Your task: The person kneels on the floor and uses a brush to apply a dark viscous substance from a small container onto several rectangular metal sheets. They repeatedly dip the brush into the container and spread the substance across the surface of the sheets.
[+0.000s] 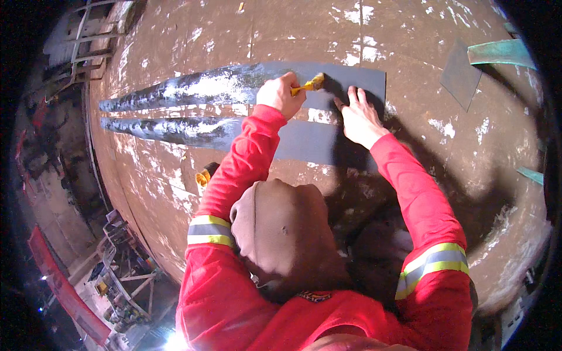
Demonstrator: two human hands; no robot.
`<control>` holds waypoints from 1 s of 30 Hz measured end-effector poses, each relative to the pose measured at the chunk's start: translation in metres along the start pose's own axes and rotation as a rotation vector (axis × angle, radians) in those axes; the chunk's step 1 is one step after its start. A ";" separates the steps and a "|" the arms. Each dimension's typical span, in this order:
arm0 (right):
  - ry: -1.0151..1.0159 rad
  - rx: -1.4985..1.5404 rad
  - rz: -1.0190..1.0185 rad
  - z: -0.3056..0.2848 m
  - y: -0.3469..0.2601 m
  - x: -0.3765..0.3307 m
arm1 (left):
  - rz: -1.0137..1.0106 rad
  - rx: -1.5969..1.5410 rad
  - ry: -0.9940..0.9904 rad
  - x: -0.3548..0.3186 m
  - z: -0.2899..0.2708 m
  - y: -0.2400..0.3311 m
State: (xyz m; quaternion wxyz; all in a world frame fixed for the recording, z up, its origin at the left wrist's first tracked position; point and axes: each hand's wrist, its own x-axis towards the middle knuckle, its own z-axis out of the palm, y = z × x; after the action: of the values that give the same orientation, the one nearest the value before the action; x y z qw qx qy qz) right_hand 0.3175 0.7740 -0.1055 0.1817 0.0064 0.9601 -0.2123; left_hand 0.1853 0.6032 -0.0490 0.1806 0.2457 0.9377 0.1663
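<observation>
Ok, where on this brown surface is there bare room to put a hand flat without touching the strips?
Bare room lies on the brown surface above the grey strips, and right of them up to the loose grey sheet. A narrow bare band runs between the two strips. It is crowded where the left hand holds the brush and the right hand presses down.

Two hands: left hand (pixel 281 93), right hand (pixel 358 117); one yellow-handled brush (pixel 310 85); two long grey strips on the rusty curved surface (pixel 175 193), upper strip (pixel 222 85) and lower strip (pixel 234 131); one loose grey sheet piece (pixel 459 76) off to the right; two teal metal pieces, one at top right (pixel 500 52), one at the right edge (pixel 531 174); two red sleeves, one reflective band each, left band (pixel 209 230), right band (pixel 433 263); one brown hood (pixel 281 231)
</observation>
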 end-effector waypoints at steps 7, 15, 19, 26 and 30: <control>0.004 0.089 -0.005 -0.004 0.006 -0.006 | -0.417 0.674 0.001 0.022 -0.076 -0.112; -0.025 0.028 0.013 -0.008 -0.002 -0.005 | -0.099 0.510 -0.102 0.055 -0.055 -0.052; -0.011 0.062 -0.003 -0.003 0.001 -0.004 | 0.108 0.170 -0.202 0.079 -0.061 -0.044; -0.001 0.087 -0.001 -0.002 -0.001 -0.006 | -0.389 0.792 -0.208 0.081 -0.115 -0.100; -0.001 0.097 0.007 0.000 0.003 -0.004 | -0.359 0.843 -0.204 0.076 -0.103 -0.072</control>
State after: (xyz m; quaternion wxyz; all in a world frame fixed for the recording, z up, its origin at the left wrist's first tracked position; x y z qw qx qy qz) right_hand 0.3214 0.7770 -0.1048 0.1822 0.0186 0.9486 -0.2582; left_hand 0.0508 0.5606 -0.0070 0.1821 0.1465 0.9286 -0.2882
